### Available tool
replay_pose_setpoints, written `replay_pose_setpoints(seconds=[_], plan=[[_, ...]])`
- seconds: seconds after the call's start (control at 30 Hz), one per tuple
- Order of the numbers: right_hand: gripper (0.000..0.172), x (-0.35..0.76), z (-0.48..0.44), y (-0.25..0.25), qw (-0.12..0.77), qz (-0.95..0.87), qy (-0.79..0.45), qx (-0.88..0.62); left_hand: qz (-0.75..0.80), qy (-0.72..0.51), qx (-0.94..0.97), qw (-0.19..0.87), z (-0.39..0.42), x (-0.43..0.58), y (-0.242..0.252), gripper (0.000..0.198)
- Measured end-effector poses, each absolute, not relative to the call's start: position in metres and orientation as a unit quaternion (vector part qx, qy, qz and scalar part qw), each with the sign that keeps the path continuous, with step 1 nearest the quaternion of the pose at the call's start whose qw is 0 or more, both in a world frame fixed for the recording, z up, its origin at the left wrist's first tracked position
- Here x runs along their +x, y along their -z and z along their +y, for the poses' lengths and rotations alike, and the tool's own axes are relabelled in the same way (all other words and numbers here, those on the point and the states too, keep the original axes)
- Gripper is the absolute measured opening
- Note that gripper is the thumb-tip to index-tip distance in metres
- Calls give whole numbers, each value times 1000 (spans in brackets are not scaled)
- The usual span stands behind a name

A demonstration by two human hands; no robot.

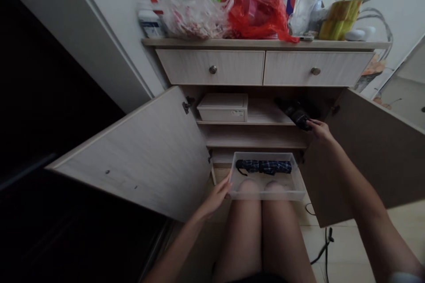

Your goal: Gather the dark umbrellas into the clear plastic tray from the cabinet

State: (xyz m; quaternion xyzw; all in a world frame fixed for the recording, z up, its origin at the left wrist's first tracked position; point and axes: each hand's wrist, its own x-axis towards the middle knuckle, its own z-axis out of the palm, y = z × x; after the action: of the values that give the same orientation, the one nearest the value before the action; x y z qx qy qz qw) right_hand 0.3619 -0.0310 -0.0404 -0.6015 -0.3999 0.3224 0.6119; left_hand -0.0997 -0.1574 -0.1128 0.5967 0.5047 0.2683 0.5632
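A clear plastic bin (267, 194) rests on my knees in front of an open cabinet. A folded blue plaid umbrella (265, 166) lies inside it, along the far side. My left hand (217, 195) holds the bin's left edge, fingers against its wall. My right hand (318, 129) reaches to the upper shelf on the right, its fingers closed on the end of a black folded umbrella (295, 112) lying there.
Both cabinet doors (146, 154) (368, 154) stand wide open at my sides. A white lidded box (223, 107) sits on the upper shelf. Two shut drawers (212, 67) are above. Plastic bags (255, 9) crowd the cabinet top. A black cable (323, 247) lies on the floor.
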Motion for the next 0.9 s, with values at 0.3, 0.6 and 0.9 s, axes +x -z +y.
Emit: replay_pose_setpoints(seconds=[0.3, 0.6, 0.9], plan=[[56, 315, -161, 46, 424, -553, -447, -561, 480, -306, 597, 565, -161, -100, 118, 88], [29, 281, -172, 79, 333, -750, -299, -487, 487, -293, 591, 573, -165, -101, 118, 79], [17, 269, -156, 77, 66, -834, -79, -541, 482, -289, 586, 583, -162, -101, 121, 93]])
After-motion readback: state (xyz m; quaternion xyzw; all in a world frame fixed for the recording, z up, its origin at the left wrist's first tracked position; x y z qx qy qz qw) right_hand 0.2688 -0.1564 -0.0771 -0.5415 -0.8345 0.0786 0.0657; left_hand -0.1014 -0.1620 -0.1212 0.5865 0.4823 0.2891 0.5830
